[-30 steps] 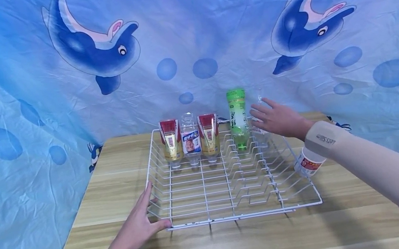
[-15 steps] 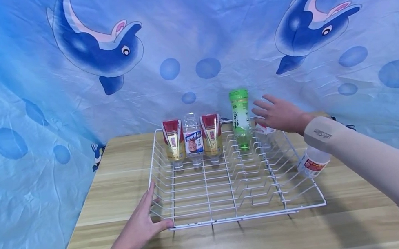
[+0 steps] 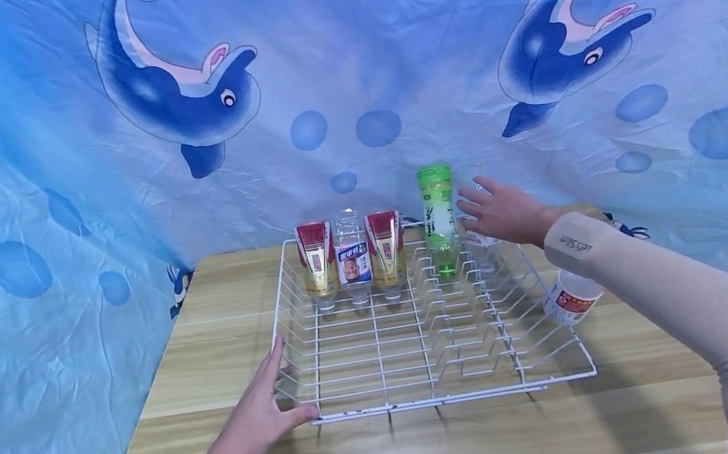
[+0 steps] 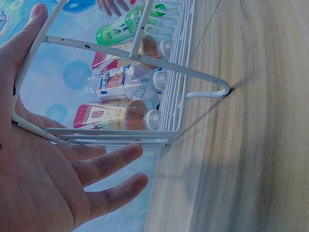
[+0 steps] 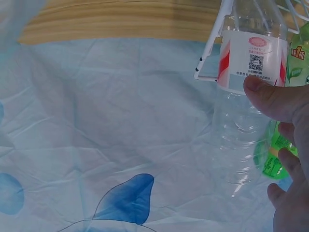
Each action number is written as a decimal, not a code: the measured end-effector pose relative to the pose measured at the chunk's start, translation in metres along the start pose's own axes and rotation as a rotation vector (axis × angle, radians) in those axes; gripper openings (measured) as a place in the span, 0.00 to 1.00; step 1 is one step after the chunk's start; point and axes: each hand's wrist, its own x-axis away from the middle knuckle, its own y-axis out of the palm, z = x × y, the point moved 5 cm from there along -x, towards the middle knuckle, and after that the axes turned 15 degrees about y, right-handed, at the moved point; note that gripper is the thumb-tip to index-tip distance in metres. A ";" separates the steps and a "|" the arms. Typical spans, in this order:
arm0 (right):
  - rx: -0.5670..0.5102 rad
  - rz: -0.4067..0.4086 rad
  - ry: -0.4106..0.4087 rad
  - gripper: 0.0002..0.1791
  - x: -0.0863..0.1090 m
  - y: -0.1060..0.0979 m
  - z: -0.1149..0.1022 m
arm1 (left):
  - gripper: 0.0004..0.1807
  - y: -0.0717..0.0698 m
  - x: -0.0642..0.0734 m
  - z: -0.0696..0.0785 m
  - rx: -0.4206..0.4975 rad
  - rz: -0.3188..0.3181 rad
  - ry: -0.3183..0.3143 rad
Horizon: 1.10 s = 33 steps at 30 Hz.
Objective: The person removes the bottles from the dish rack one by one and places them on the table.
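A white wire dish rack [image 3: 464,397] lies on the wooden table. My left hand [image 3: 257,411] is at its front left corner, thumb touching the rim and fingers spread along the outside. Near the back right, my right hand [image 3: 504,215] is beside a clear bottle [image 5: 253,63] with a white and red label; its thumb lies over the label, the other fingers apart. The bottle stands upside down and is partly hidden by the hand in the head view. To its left is an upturned green bottle [image 3: 438,211].
Two upturned red-and-gold labelled bottles [image 3: 317,262] flank a clear bottle [image 3: 353,266] with a blue and white label at the rack's back left. A white cup-like container [image 3: 573,300] tilts against the right side. Behind hangs a blue dolphin-print curtain [image 3: 330,51].
The head view has shifted slightly. Both hands stay in nearly the same places at the rack, and the bottles stand as before.
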 end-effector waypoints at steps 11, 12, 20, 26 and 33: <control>0.048 -0.029 -0.015 0.34 -0.006 -0.004 -0.001 | 0.69 -0.002 0.000 0.002 -0.009 0.002 0.012; 0.048 -0.026 -0.016 0.34 -0.007 -0.003 -0.002 | 0.69 -0.002 0.000 0.002 -0.011 0.001 0.012; 0.062 -0.014 -0.001 0.29 -0.019 0.003 -0.005 | 0.68 -0.002 0.005 0.000 0.007 -0.009 -0.030; 0.100 -0.091 0.003 0.31 -0.023 0.006 -0.007 | 0.69 -0.003 0.006 0.000 -0.006 -0.001 -0.030; 0.123 -0.105 0.024 0.29 -0.022 0.011 -0.007 | 0.68 -0.002 0.002 0.003 0.006 0.002 -0.008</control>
